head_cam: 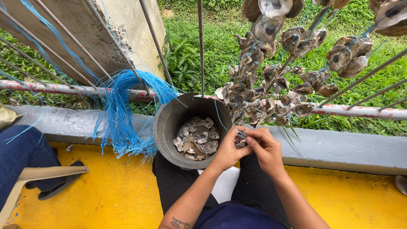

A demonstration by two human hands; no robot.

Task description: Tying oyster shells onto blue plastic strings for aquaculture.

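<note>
The yellow floor runs under me, edged ahead by a grey concrete curb, with grass beyond it. A painted rail crosses above the curb, and thin metal rods slant up from it. At the far left a concrete slab leans behind the rods. Strings of oyster shells hang in bunches off the rods toward the far right. A bundle of blue twine is draped over the rail at the left and spills down onto the floor. Another person's leg in blue jeans and a dark sandal sit at the left edge of the floor.

Between my knees, against the curb, stands a dark bucket holding loose shells. Just over its right rim my two hands meet. My left hand is curled, fingertips pinching a small shell; my right hand presses in against it, thumb and forefinger nipped together on the blue strand rising from the shell.
</note>
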